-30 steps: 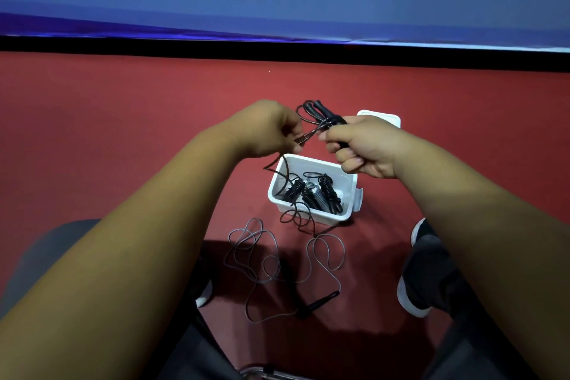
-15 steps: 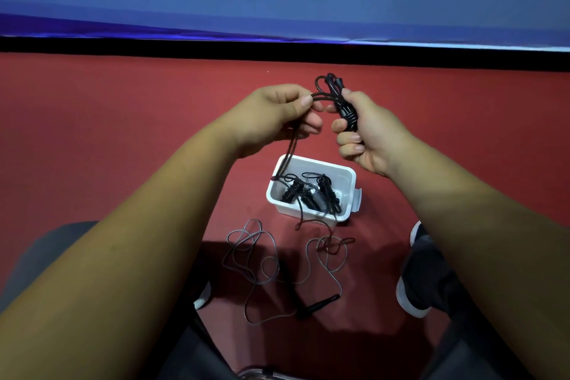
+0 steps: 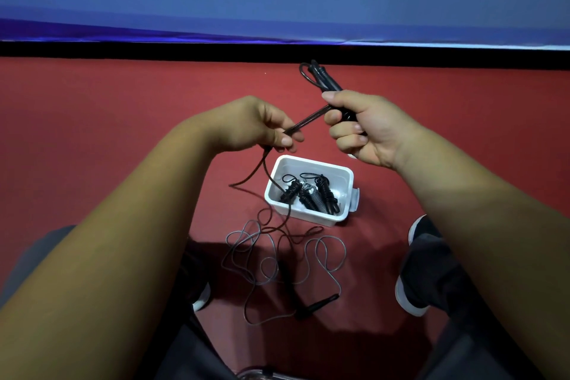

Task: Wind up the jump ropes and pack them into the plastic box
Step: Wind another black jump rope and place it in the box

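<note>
1: Three or so wound bundles (image 3: 308, 196) already lying in the plastic box (image 3: 314, 217), lower middle of the frame on the red floor (image 3: 123, 133). Counting those as done. Fourth jump rope (image 3: 319, 79) held up above the box, mid-wind.

2: Agreed. Right hand (image 3: 370, 129) just right of centre, fingers curled tight round a handle, with a few loops poking out the top toward the black strip. Left hand (image 3: 253, 125) a bit left of it, thumb and fingertips (image 3: 285, 140) pinching the cord (image 3: 303, 120), pulled taut between the two hands.

1: Plenty left to wrap though. Loose cord (image 3: 279, 256) dropping from the left hand, crossing the box's near-left corner, then sprawling in a messy tangle on the floor at lower centre and ending at a second handle (image 3: 317, 305). Looks like the same rope, but can't swear to it with all those crossings.

2: So, rough guess: most ropes packed, this one only a few loops in. Needs the whole tail wound on, then the bundle dropped into the box beside the others. No lid spotted anywhere. Something clear at the very bottom edge, too cropped to call.
</note>
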`<state>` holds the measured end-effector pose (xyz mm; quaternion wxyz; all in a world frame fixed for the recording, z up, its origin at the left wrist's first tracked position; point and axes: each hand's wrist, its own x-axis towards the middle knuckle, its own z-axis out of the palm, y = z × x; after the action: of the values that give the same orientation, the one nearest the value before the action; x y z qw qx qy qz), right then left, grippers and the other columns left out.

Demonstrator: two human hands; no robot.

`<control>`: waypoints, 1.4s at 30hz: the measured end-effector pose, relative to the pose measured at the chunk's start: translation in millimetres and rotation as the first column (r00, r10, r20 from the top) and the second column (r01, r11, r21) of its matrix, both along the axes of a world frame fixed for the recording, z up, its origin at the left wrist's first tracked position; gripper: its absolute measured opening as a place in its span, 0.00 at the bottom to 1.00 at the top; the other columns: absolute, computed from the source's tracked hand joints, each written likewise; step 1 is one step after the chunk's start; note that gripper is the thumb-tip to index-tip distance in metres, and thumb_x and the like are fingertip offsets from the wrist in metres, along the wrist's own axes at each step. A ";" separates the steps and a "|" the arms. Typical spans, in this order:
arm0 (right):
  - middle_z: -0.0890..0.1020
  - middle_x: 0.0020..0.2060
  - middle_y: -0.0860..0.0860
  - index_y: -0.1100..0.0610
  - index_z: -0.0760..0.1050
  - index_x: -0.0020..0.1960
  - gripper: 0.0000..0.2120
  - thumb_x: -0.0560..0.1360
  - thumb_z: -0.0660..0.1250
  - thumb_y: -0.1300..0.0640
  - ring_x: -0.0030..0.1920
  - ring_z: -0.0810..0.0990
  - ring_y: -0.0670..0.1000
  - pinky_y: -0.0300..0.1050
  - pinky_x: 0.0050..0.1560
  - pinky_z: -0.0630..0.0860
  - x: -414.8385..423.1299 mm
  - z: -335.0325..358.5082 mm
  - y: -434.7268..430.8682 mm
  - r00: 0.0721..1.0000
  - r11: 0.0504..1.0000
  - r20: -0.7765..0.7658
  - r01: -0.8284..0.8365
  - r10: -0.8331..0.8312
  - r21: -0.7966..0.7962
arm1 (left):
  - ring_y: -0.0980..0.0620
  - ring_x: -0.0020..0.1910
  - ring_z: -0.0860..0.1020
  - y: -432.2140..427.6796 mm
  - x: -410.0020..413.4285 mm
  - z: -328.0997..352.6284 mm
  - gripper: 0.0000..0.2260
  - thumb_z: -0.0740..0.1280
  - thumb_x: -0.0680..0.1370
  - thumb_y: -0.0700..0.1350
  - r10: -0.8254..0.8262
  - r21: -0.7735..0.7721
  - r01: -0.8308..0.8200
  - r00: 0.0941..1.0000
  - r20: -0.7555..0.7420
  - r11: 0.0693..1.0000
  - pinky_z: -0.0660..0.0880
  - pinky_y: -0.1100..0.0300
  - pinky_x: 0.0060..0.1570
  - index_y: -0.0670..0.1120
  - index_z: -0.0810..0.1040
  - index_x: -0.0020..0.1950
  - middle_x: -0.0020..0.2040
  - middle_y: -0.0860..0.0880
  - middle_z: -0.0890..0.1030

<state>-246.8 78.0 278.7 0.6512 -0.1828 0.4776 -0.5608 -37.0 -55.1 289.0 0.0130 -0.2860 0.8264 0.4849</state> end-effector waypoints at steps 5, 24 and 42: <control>0.75 0.35 0.50 0.53 0.69 0.51 0.09 0.82 0.70 0.58 0.25 0.58 0.42 0.34 0.19 0.55 1.0 -8.3 -1.7 0.997 1.000 -0.073 0.013 -0.013 0.004 | 0.59 0.48 0.85 -1.9 -0.7 -9.3 0.07 0.74 0.79 0.41 -0.017 -0.041 0.020 0.996 0.089 0.999 0.77 0.68 0.50 0.49 0.87 0.56 0.47 0.53 0.88; 0.72 0.33 0.50 0.36 0.78 0.71 0.23 0.83 0.70 0.59 0.27 0.60 0.45 0.37 0.25 0.55 17.1 -11.0 -2.5 0.965 0.991 -0.235 0.094 -0.114 -0.094 | 0.54 0.44 0.83 -6.7 -2.4 -35.6 0.05 0.72 0.81 0.41 0.065 0.129 -0.077 0.994 0.093 0.989 0.82 0.56 0.55 0.43 0.87 0.55 0.48 0.45 0.88; 0.75 0.36 0.52 0.57 0.73 0.46 0.09 0.84 0.67 0.59 0.27 0.59 0.44 0.40 0.28 0.50 31.5 -2.7 7.7 0.933 0.973 -0.277 -0.228 0.228 0.034 | 0.49 0.46 0.86 0.1 -4.2 -42.8 0.04 0.72 0.81 0.45 0.164 -0.143 -0.151 0.983 0.078 0.978 0.84 0.51 0.49 0.47 0.87 0.50 0.44 0.48 0.87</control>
<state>-215.3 85.7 275.9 0.6381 -0.3137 0.5405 -0.4498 -41.2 -55.0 246.2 -0.0080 -0.3724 0.8309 0.4134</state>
